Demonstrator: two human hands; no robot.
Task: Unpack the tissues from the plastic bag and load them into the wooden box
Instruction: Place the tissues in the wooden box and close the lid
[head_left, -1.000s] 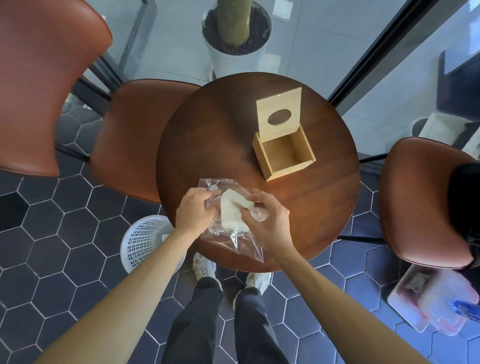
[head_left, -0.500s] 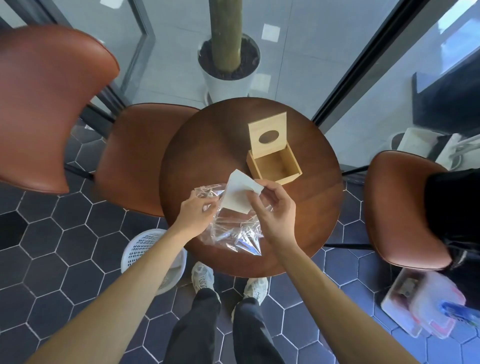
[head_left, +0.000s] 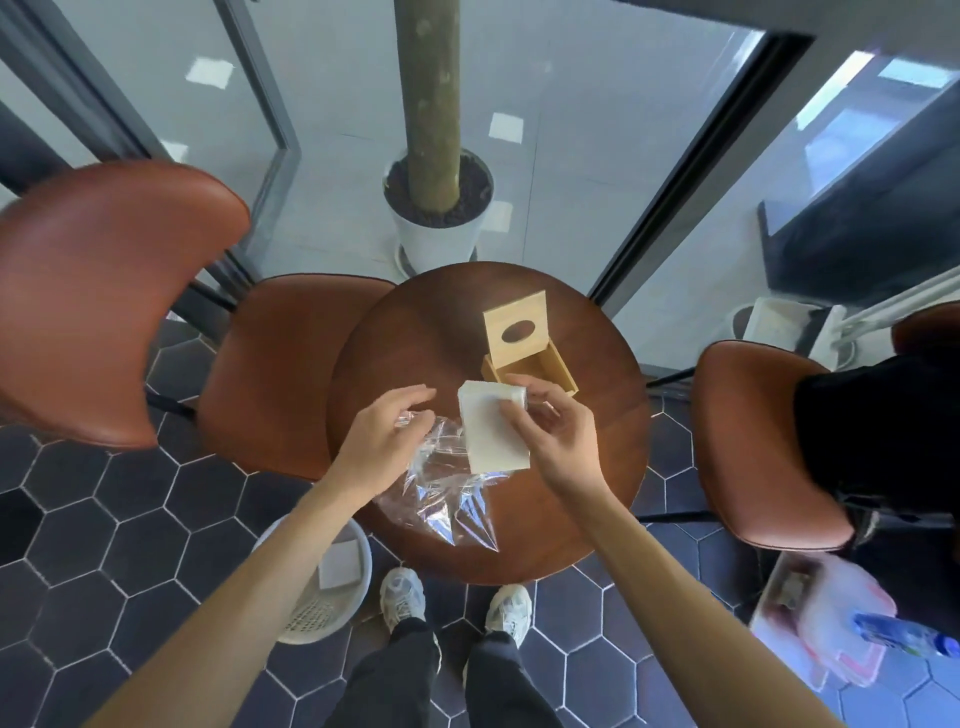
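Observation:
A white stack of tissues (head_left: 493, 434) is out of the bag, held at its far end by my right hand (head_left: 553, 434) just in front of the wooden box. The wooden box (head_left: 558, 366) stands at the far side of the round table, its lid with an oval hole upright. The clear plastic bag (head_left: 447, 499) lies crumpled on the table under and in front of the tissues. My left hand (head_left: 382, 441) hovers over the bag's left part with fingers apart; I cannot tell whether it touches the plastic.
The round brown table (head_left: 415, 332) is ringed by brown chairs (head_left: 280, 364) on the left and right. A white basket (head_left: 322, 587) sits on the floor at the lower left. A potted trunk (head_left: 436, 208) stands beyond the table. My shoes are under the near edge.
My right hand has pulled the tissues fully clear of the bag and towards the box. My left hand has let go of the bag's mouth and opened. The camera has tilted up.

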